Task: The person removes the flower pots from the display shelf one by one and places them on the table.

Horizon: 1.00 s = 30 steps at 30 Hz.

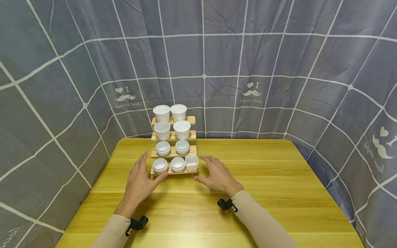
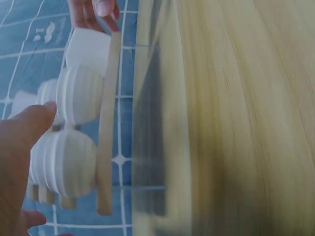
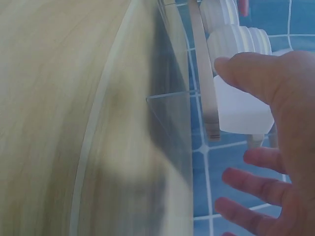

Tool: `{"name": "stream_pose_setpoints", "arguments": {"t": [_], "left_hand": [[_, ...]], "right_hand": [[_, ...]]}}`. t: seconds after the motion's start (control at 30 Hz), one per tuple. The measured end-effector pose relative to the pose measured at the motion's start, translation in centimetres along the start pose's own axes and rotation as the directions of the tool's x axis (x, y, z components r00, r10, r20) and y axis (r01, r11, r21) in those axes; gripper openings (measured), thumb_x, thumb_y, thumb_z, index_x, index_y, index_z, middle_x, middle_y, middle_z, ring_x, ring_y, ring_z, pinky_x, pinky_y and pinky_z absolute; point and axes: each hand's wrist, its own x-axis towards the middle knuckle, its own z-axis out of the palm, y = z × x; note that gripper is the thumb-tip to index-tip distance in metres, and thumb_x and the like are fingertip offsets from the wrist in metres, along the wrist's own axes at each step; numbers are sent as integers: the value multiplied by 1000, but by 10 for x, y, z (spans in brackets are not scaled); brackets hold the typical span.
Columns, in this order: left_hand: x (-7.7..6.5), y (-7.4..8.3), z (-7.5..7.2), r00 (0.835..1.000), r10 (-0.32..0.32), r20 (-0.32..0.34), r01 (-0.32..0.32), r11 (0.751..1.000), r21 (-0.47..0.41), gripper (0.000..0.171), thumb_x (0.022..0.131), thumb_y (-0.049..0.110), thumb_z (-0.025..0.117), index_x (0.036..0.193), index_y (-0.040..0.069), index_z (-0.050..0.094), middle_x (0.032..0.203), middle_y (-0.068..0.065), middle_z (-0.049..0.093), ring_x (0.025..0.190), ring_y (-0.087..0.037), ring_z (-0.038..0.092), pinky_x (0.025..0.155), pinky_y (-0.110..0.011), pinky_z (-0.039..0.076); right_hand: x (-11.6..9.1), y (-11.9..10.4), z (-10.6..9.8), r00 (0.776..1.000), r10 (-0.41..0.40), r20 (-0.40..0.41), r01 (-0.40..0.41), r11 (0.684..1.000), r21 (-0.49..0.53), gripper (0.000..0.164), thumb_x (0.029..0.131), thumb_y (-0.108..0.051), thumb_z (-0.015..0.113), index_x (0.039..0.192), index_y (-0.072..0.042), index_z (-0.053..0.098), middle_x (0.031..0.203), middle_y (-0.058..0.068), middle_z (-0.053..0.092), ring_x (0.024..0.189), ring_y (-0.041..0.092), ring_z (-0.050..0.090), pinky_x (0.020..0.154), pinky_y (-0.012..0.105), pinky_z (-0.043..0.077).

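A tiered wooden rack (image 1: 174, 154) stands toward the back of the table with several white pots on its steps. On its lowest step sit two round ribbed pots, one at the left (image 1: 160, 165) and one in the middle (image 1: 178, 165), with a square white pot (image 1: 191, 162) at the right end. My left hand (image 1: 140, 181) is beside the rack's left end, fingers extended, its thumb before the left pot. At the other end, my right hand (image 1: 218, 175) is spread beside the square pot, holding nothing. Both thumbs point inward toward the rack's front.
Deeper white cups (image 1: 181, 129) fill the upper steps, and two low pots (image 1: 182, 147) the step below them. The yellow wood-grain table (image 1: 263, 193) ends at a grey checked curtain (image 1: 223, 58) at the back and sides. Thin clear supports (image 3: 167, 95) show under the rack.
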Motion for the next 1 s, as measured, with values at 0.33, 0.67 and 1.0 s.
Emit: {"name": "stream_pose_setpoints", "arguments": {"t": [0.33, 0.67, 1.0], "left_hand": [[9, -18, 4, 986, -67, 154, 89, 986, -139, 128, 99, 58, 91, 187, 4, 14, 186, -35, 31, 171, -59, 35, 139, -77, 36], [14, -28, 9, 986, -17, 166, 46, 983, -175, 105, 101, 41, 94, 179, -1, 37, 166, -34, 62, 151, -56, 64, 127, -71, 53], [18, -34, 8, 987, 6, 163, 25, 983, -183, 81, 104, 31, 92, 169, -1, 55, 160, -33, 68, 147, -57, 68, 126, -70, 55]], "right_hand": [[11, -1, 6, 998, 48, 40, -51, 995, 88, 90, 101, -54, 90, 173, -13, 56, 172, 16, 62, 158, 46, 59, 132, 70, 50], [21, -2, 15, 997, 53, 58, -62, 984, 164, 80, 103, -43, 91, 167, -7, 60, 168, 19, 65, 157, 46, 60, 135, 67, 49], [29, -1, 20, 1000, 1, 23, -5, 983, 185, 61, 106, -38, 90, 153, -5, 69, 147, 15, 77, 139, 38, 74, 124, 57, 61]]}}
